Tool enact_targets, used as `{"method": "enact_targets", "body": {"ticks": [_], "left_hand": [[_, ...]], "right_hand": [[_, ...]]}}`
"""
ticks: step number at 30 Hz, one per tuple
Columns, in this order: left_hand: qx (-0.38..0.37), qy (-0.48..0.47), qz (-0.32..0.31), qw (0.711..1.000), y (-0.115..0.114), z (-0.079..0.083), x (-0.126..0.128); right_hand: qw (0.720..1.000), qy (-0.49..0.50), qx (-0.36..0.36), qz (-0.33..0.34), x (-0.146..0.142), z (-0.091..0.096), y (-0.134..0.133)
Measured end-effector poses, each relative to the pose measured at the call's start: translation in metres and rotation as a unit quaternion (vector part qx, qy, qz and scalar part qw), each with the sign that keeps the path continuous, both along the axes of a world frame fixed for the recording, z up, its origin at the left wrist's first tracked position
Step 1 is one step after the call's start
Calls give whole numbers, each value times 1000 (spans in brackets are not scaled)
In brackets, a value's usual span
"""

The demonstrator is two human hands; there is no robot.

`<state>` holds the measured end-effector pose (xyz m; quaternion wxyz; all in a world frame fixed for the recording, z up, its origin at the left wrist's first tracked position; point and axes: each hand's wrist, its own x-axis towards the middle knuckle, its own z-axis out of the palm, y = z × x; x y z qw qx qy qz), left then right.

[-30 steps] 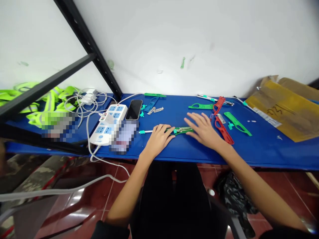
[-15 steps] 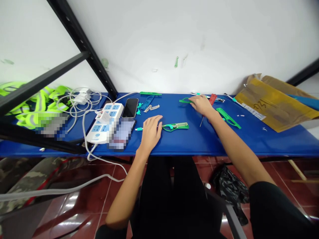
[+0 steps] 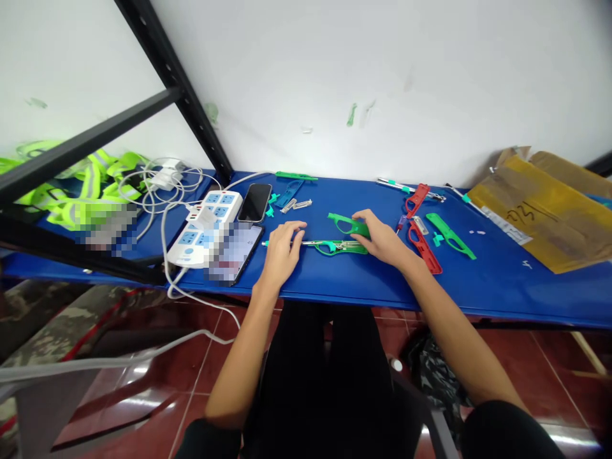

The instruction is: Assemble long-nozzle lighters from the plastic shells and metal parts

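Observation:
My right hand (image 3: 380, 239) pinches a green lighter shell half (image 3: 345, 223) with a loop-shaped opening. It is held just above another green shell half (image 3: 329, 250) on the blue table, which carries a teal trigger, metal parts and a clear insert. From that lower half a thin metal tube (image 3: 310, 243) runs left under my left hand (image 3: 283, 250). The fingers of my left hand are closed around the tube, and its tip (image 3: 266, 243) shows beyond them.
Red shell halves (image 3: 423, 250), a screwdriver (image 3: 400, 223) and a green shell half (image 3: 450, 236) lie to the right, before a yellow-taped carton (image 3: 521, 213). Leftward are phones (image 3: 255, 203), a white power strip (image 3: 189, 256), cables and a black rack post (image 3: 191, 115). Small parts (image 3: 296, 204) lie behind.
My right hand has brought the green shell half from the back of the table to just above the lower half. My left hand stays at the metal tube. The view has shifted slightly.

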<state>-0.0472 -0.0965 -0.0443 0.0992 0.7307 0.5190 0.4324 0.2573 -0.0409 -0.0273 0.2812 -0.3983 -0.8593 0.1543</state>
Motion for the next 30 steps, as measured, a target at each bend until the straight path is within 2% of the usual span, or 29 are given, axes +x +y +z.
{"method": "enact_targets", "body": {"ticks": [4,7,12,15,21,30], "left_hand": [[10,52,-42,998,-1,2,-13],[-11,76,-39,996,-3,2,-14],[-35,19,-6,999,-4,0,-13],[-38,64,-35,997,-3,-1,-13],[-49,120,-84,988,2,-1,-13],[-38,120,-69,990,3,-2,-10]], "right_hand": [[998,-20,53,36,-2,9,-5],[995,-55,30,74,-14,12,-11],[992,-67,19,102,-27,10,-18],[992,-50,20,115,-25,10,-17],[994,-41,23,94,-18,2,-22],[996,-53,37,59,-23,-8,-28]]}}
